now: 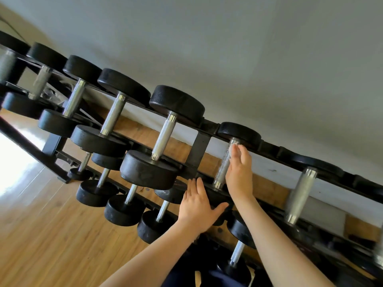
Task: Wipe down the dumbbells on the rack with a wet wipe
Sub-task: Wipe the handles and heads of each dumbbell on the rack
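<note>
A black two-tier rack point(200, 150) runs slantwise across the view and carries several black dumbbells with steel handles. My left hand point(196, 206) rests flat, thumb spread, on the near head point(215, 196) of one upper-tier dumbbell. My right hand point(239, 172) lies along that dumbbell's handle point(221, 172), fingers straight and pointing toward the far head point(238, 131). A pale, thin wet wipe point(229, 152) seems pressed between my fingers and the handle; most of it is hidden by the hand.
A larger dumbbell point(163, 139) sits just left of the one I touch, another point(300, 193) to the right. Smaller dumbbells point(124, 206) fill the lower tier. Wooden floor point(51, 235) lies at the lower left, and a grey wall point(228, 48) stands behind the rack.
</note>
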The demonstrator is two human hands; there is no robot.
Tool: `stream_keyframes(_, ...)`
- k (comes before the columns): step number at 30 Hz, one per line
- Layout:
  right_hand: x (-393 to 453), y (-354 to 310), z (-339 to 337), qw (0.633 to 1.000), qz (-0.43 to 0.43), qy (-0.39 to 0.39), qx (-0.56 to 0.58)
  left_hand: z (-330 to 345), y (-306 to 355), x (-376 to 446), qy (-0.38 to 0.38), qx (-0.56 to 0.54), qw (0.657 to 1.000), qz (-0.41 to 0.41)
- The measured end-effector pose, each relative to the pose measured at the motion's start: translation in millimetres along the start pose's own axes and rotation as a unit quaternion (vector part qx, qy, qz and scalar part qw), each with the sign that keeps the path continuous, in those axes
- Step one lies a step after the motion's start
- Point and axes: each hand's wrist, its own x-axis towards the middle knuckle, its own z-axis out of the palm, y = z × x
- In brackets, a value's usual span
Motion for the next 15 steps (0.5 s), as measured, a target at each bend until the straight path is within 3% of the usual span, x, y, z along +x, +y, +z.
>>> stream_keyframes(3,3,10,-4,0.999,-0.023,-0.040,0.008,0,1,-1,-0.003,0.006,1.000,0.002)
stream_keyframes(7,6,25,-11,0.976,-0.199,-0.044,-0.071,-3,3,-2,-0.011,0.012,1.000,0.002)
stream_keyframes(9,14,33,-16,0.966,-0.245,-0.027,-0.078,-6,4,-3,-0.024,0.017,1.000,-0.001)
stream_keyframes(13,20,37,-19,0.976,-0.204,0.015,-0.072,-9,5,-5,-0.017,0.015,1.000,-0.002)
stream_keyframes(15,10,29,-12,0.986,-0.156,-0.006,-0.065,-9,5,-5,-0.018,0.017,1.000,-0.007)
